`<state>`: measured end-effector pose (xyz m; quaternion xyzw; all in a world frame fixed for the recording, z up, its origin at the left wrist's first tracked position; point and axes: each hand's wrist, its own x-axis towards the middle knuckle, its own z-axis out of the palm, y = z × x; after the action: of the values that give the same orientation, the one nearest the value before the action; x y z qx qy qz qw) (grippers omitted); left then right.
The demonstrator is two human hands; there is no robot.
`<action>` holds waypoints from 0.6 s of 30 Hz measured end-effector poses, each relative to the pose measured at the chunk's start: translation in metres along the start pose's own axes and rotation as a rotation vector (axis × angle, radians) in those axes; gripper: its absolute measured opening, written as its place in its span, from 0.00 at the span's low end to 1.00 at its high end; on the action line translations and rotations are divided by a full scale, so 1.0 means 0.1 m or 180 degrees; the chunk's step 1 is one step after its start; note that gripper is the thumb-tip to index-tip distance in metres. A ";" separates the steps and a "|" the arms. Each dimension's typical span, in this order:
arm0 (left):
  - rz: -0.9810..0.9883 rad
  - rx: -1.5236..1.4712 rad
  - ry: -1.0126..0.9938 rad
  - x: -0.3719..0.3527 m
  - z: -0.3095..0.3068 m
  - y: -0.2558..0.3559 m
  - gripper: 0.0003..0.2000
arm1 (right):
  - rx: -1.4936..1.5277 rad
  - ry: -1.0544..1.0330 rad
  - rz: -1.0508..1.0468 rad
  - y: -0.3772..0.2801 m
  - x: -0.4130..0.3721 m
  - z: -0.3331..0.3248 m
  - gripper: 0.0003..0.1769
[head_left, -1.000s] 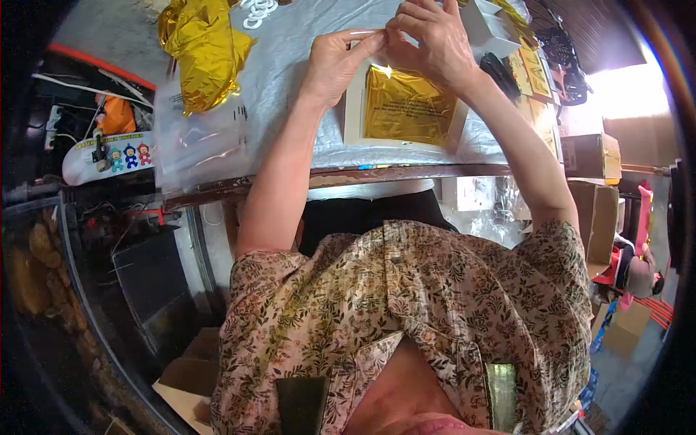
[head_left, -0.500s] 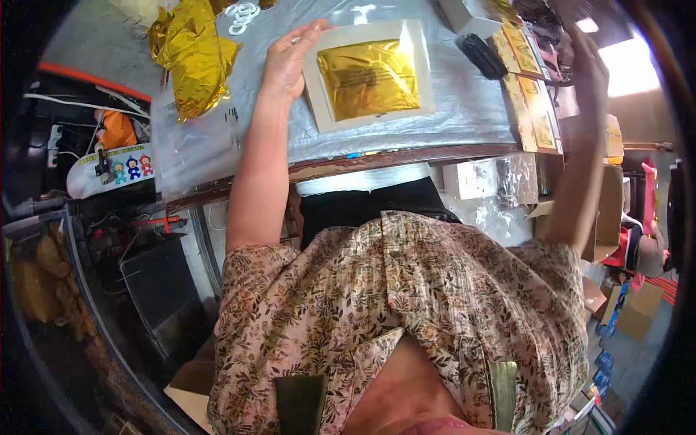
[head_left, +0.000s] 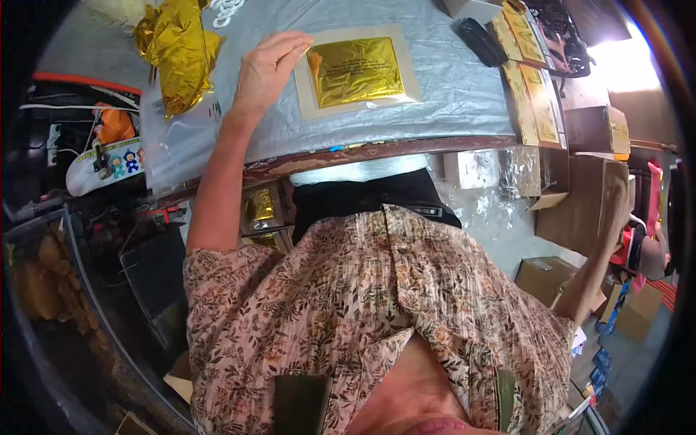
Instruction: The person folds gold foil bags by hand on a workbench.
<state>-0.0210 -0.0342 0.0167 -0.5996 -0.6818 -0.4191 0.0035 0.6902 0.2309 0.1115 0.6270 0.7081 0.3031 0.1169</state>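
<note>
A flat packet in gold foil (head_left: 359, 72) with dark printing lies on the table inside a pale, translucent plastic sleeve (head_left: 315, 109). My left hand (head_left: 264, 69) is at the sleeve's upper left corner, fingers bent together and tips pinching its edge. Off to the right, my right hand (head_left: 616, 188) reaches out beside a cardboard box (head_left: 580, 192); its fingers are too dim and small to read. Crumpled gold foil (head_left: 181, 54) lies on the table left of my left hand.
Farther back are white rings (head_left: 227, 11) and a black case (head_left: 482, 43). Printed gold-and-white boxes (head_left: 533, 101) line the table's right edge. A clear plastic sheet (head_left: 181, 148) covers the near left corner. Another person (head_left: 649, 254) is at the far right.
My right arm has swung outward and down from beside the table to the cardboard boxes. My left hand and the packet have shifted slightly left, and the sleeve now lies flatter.
</note>
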 end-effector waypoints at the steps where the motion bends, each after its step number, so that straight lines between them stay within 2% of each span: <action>1: 0.0084 -0.0065 -0.0178 -0.03 0.04 0.03 0.09 | 0.1128 0.0058 -0.0223 -0.68 -0.20 -0.79 0.18; 2: 0.0067 -0.0082 -0.0205 -0.03 0.10 0.03 0.09 | 0.2265 0.0117 -0.0423 -1.26 0.03 -1.26 0.20; 3: 0.0226 -0.0019 -0.0251 -0.02 0.15 0.00 0.10 | 0.3858 0.0395 -0.1130 -1.67 0.09 -1.12 0.28; 4: 0.0376 0.0050 -0.0290 -0.03 0.19 -0.03 0.10 | 0.4228 0.0537 -0.1769 -2.13 0.06 -1.27 0.31; 5: 0.0360 0.0056 -0.0289 -0.03 0.21 -0.04 0.10 | 0.4234 0.0142 -0.1940 -2.62 -0.12 -1.77 0.29; 7: 0.0474 0.0105 -0.0184 -0.03 0.27 -0.07 0.09 | 0.3964 0.0949 -0.3127 -3.49 -0.13 -1.88 0.20; 9: 0.0463 0.0121 -0.0179 -0.05 0.32 -0.15 0.09 | 0.4096 0.1539 -0.3743 -4.07 -0.09 -2.02 0.16; 13: 0.0603 0.0148 -0.0104 -0.03 0.34 -0.23 0.08 | 0.4169 0.1692 -0.3946 -4.70 0.08 -1.90 0.14; 17: 0.0478 0.0145 -0.0052 -0.04 0.32 -0.23 0.08 | 0.4444 0.1537 -0.3801 -4.75 0.09 -1.86 0.12; 18: 0.0238 0.0108 -0.0137 -0.02 0.31 -0.23 0.08 | 0.4494 0.1334 -0.3689 -4.74 0.08 -1.87 0.10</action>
<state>-0.0240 -0.0159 -0.0178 -0.6334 -0.6658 -0.3941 0.0146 0.1995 0.1712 -0.0119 0.0347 0.9368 -0.1957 -0.2879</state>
